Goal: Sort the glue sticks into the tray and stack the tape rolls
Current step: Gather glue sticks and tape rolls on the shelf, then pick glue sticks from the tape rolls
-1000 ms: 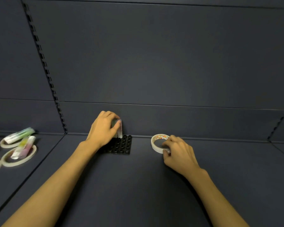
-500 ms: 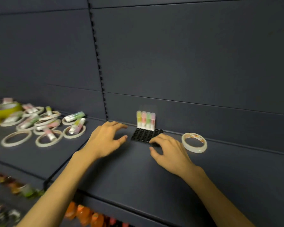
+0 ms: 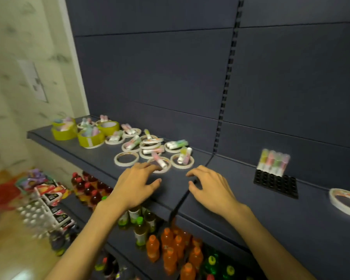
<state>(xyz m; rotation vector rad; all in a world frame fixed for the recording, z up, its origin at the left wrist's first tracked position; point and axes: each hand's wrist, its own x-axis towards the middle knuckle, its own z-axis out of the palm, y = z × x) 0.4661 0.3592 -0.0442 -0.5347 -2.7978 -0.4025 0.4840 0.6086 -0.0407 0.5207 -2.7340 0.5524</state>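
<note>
A black studded tray (image 3: 275,183) lies on the dark shelf at the right, with several pastel glue sticks (image 3: 274,162) standing along its back row. One white tape roll (image 3: 347,202) lies flat to the tray's right. On the left shelf section lie several white tape rolls (image 3: 126,158) with glue sticks (image 3: 184,155) resting across them. My left hand (image 3: 136,183) hovers open just in front of the nearest roll and glue stick (image 3: 160,161), holding nothing. My right hand (image 3: 209,185) is open over the shelf seam, also holding nothing.
Three yellow-green wide tape rolls (image 3: 90,138) with glue sticks stand at the shelf's far left end. The lower shelves hold orange and red drink bottles (image 3: 170,249). A marbled wall (image 3: 18,77) and boxed goods (image 3: 49,201) are to the left.
The view swung left. Both hands moved left, away from the tray and the single roll, toward the pile of rolls and glue sticks.
</note>
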